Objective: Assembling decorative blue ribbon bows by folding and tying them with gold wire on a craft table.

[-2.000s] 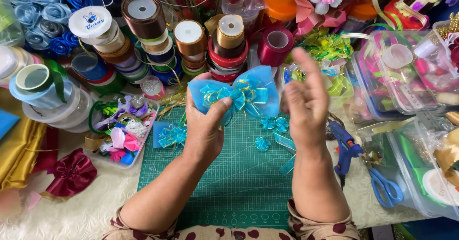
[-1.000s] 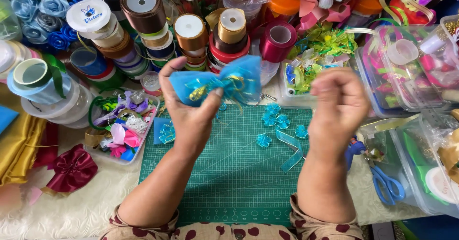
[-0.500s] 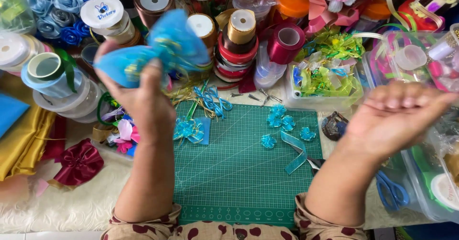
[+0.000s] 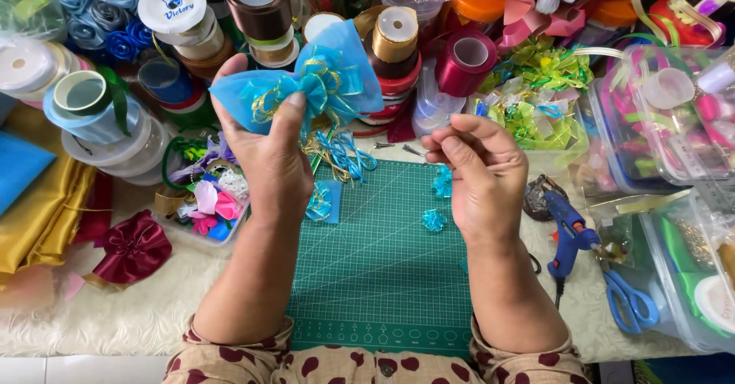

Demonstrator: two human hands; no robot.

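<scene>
Head view, left hand (image 4: pixel 269 150) pinching blue bow (image 4: pixel 306 85)

Bow (image 4: pixel 306 85) is sheer blue with gold edging. Mat (image 4: pixel 383 277) is green, gridded. Glue gun (image 4: pixel 570 235) and scissors (image 4: pixel 632 303) are blue. Sleeves (image 4: pixel 253 361) are tan with maroon spots.

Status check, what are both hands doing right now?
Left hand pinching blue organza bow. Right hand closed, contents unclear. Both above green cutting mat.
</scene>
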